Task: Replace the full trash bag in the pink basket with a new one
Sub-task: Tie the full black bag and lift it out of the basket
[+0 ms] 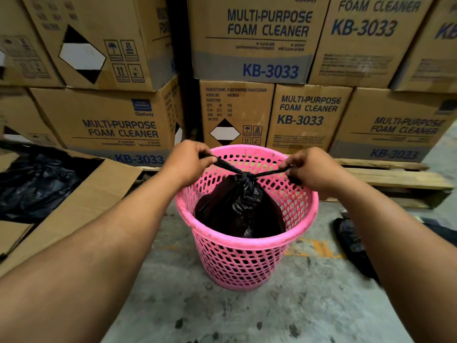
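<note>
A pink perforated basket point(247, 258) stands on the concrete floor in front of me. Inside it sits a black trash bag point(237, 209), its top gathered into a knot just above the rim's level. Two twisted ends of the bag stretch out sideways from the knot. My left hand point(190, 159) grips the left end above the basket's far left rim. My right hand point(311, 169) pinches the right end above the far right rim. Both ends are pulled taut.
Stacked cardboard boxes point(249, 38) of foam cleaner form a wall right behind the basket, on a wooden pallet point(395, 179). An open carton point(81, 201) at left holds black plastic point(34, 184). A dark sandal point(351, 238) lies on the floor at right.
</note>
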The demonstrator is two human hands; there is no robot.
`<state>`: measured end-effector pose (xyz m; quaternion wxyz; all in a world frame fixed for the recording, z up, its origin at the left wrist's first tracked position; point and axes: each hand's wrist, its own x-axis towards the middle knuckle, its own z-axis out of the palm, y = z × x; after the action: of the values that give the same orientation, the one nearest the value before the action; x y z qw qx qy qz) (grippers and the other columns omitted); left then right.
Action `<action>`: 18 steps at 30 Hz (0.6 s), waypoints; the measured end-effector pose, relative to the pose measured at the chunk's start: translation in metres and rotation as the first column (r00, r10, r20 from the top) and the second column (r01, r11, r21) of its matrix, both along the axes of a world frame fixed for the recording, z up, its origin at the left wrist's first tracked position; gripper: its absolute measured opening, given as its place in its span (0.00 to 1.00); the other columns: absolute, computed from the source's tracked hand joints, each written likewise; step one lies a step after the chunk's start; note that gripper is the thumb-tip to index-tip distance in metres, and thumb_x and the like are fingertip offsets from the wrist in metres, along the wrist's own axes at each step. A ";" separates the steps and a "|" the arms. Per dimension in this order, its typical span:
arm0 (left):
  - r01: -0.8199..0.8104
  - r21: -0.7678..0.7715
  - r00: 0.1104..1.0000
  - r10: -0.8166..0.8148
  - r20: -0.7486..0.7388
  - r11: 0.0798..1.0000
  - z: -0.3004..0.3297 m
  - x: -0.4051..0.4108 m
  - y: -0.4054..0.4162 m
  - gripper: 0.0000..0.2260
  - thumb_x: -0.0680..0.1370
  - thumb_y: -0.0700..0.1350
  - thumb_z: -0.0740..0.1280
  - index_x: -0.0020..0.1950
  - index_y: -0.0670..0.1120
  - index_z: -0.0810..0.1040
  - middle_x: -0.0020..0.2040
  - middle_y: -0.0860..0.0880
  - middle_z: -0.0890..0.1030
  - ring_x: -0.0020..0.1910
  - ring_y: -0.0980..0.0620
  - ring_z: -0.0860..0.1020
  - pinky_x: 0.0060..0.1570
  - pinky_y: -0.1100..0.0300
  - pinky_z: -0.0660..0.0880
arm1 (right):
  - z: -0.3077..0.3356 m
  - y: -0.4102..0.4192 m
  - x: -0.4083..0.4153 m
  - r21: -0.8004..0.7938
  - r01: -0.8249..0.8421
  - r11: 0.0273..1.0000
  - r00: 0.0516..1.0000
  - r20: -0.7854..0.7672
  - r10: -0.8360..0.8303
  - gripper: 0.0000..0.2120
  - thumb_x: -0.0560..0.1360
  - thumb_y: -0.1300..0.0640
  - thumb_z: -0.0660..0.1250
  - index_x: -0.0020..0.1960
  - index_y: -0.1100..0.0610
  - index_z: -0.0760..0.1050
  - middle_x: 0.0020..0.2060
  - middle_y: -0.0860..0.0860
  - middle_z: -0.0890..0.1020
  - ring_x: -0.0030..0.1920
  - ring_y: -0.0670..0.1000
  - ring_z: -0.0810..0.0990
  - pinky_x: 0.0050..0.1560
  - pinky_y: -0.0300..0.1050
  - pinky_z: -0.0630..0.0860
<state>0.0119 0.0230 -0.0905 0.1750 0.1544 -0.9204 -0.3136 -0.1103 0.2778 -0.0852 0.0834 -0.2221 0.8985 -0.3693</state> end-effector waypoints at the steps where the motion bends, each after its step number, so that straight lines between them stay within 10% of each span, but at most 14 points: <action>1: 0.034 0.008 0.999 -0.034 -0.029 0.999 0.007 -0.001 0.003 0.04 0.77 0.46 0.71 0.48 0.47 0.85 0.35 0.49 0.82 0.30 0.57 0.76 0.28 0.64 0.69 | 0.006 -0.001 0.001 -0.107 0.021 0.994 0.998 0.066 -0.014 0.10 0.75 0.69 0.67 0.44 0.56 0.83 0.33 0.57 0.83 0.30 0.51 0.81 0.37 0.48 0.83; 7: 0.207 0.197 0.972 -0.178 -0.156 0.958 0.029 -0.007 0.034 0.03 0.77 0.42 0.71 0.48 0.49 0.84 0.36 0.45 0.84 0.29 0.57 0.78 0.32 0.59 0.74 | 0.048 -0.024 0.016 -0.382 -0.082 0.920 0.996 -0.073 0.059 0.14 0.74 0.69 0.69 0.43 0.50 0.82 0.35 0.49 0.84 0.32 0.48 0.82 0.37 0.44 0.83; 11: 0.286 0.258 0.953 -0.244 -0.183 0.923 0.033 -0.011 0.051 0.05 0.75 0.40 0.73 0.50 0.45 0.85 0.38 0.46 0.85 0.34 0.57 0.82 0.36 0.61 0.78 | 0.060 -0.038 0.030 -0.272 -0.200 0.941 0.955 -0.269 0.125 0.13 0.73 0.65 0.70 0.43 0.46 0.79 0.37 0.49 0.84 0.37 0.53 0.84 0.42 0.59 0.83; 18: 0.313 0.260 0.948 -0.282 -0.150 0.913 0.035 -0.012 0.067 0.05 0.73 0.47 0.75 0.45 0.46 0.84 0.37 0.47 0.85 0.36 0.50 0.82 0.42 0.52 0.78 | 0.071 -0.043 0.043 -0.378 -0.317 0.870 0.938 -0.264 0.227 0.18 0.72 0.66 0.69 0.51 0.45 0.72 0.43 0.50 0.76 0.39 0.49 0.79 0.44 0.53 0.82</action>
<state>-0.0003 0.0903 -0.0555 0.1516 0.0182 -0.8684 -0.4717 -0.0675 0.2344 -0.0142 -0.0098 -0.3973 0.7627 -0.5103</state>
